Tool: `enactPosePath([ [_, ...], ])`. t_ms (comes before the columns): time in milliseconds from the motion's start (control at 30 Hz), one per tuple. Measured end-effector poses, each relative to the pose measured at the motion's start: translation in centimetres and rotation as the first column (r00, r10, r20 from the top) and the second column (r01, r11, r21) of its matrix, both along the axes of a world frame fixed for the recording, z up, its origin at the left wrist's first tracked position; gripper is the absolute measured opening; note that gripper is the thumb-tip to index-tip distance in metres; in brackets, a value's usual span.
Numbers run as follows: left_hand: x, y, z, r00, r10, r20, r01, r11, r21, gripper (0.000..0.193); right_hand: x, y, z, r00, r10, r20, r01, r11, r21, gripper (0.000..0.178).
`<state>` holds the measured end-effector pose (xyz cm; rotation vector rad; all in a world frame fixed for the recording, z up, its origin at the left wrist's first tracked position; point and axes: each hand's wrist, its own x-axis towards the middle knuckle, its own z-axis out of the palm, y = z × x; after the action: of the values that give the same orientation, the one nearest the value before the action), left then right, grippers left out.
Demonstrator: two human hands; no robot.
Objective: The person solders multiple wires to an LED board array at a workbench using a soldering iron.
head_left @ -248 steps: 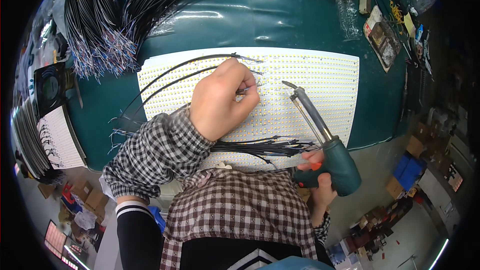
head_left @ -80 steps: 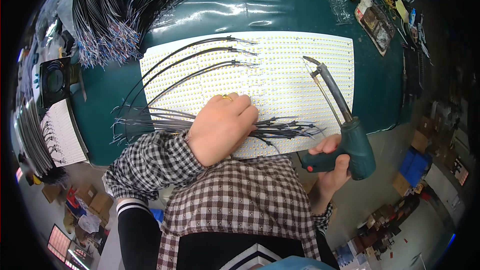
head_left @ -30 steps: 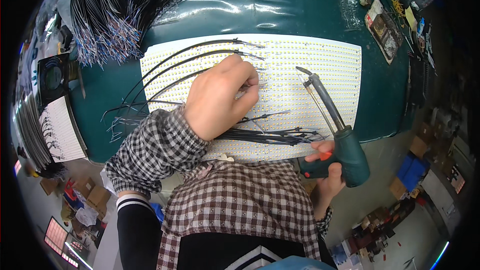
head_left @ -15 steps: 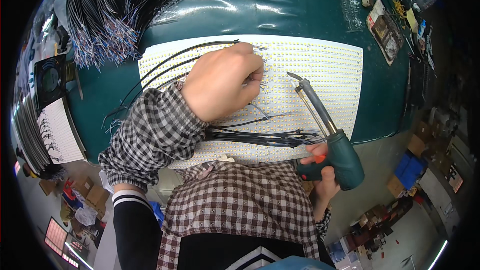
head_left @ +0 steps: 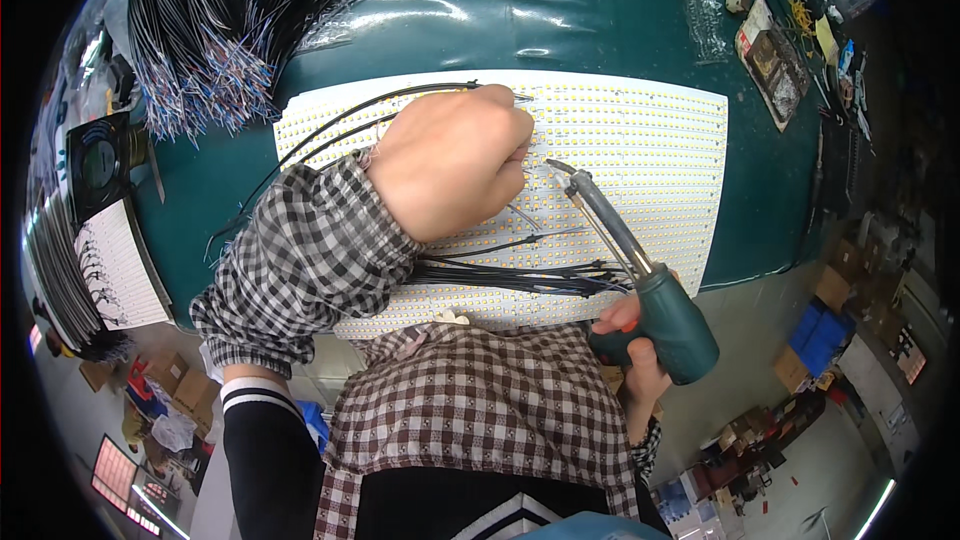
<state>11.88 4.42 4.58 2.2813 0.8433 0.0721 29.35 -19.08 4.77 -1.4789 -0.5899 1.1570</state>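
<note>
Now left hand (head_left: 450,175) curled, seemingly pinching black wire (head_left: 380,105) on white LED panel (head_left: 640,140); right hand (head_left: 625,340) grips green soldering iron (head_left: 640,280).

Bright overhead light lit the scene evenly, throwing white glare streaks on the green mat (head_left: 480,20), while fisheye distortion bent the edges into a black rim and the floor clutter went soft.

One head-worn fisheye view looks steeply down, close above the white LED panel (head_left: 620,150) on the bench.
</note>
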Motion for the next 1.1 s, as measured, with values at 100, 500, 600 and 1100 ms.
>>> enactPosePath([
  [100, 0.2, 0.2, 0.0, 1.000, -0.017, -0.012, 0.017, 1.000, 0.001, 0.009, -0.1, 0.0, 0.0, 1.000, -0.008, 0.021, 0.007, 1.000, 0.006, 0.058],
  [500, 0.6, 0.2, 0.1, 0.997, -0.009, -0.077, 0.008, 1.000, -0.004, 0.009, -0.4, 0.2, 0.1, 0.998, 0.034, 0.052, -0.034, 0.999, -0.017, 0.068],
  [600, 0.7, 0.2, 0.1, 0.996, -0.011, -0.087, 0.011, 1.000, -0.004, 0.009, -0.2, 0.2, -0.1, 0.994, 0.059, 0.092, -0.059, 0.998, 0.006, 0.063],
  [1100, 0.9, 0.3, 0.2, 0.995, -0.012, -0.098, 0.011, 1.000, -0.010, 0.009, 0.2, -0.7, -1.1, 0.996, 0.056, 0.070, -0.060, 0.997, 0.046, 0.084],
])
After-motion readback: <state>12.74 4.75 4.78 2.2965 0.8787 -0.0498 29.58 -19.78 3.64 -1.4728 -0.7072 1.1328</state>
